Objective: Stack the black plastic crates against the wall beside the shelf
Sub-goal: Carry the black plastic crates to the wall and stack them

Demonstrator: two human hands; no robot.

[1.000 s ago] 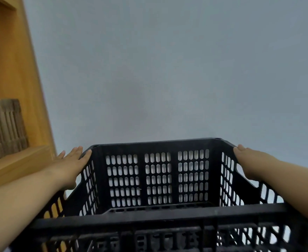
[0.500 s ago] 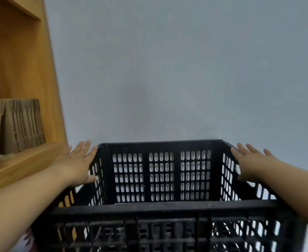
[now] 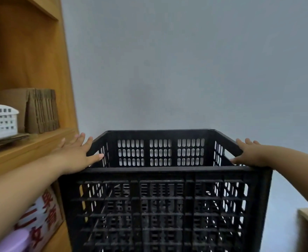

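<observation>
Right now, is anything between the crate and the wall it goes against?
Nothing visible. The black crate sits beside the shelf, its far side facing the bare wall. Left hand and right hand lie open on its sides.

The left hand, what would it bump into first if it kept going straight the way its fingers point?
Probably the grey wall. The left hand lies open along the black crate's left side, fingers pointing forward between the crate and the wooden shelf. Nothing else shows ahead of them, though the depth is hard to judge.
</observation>
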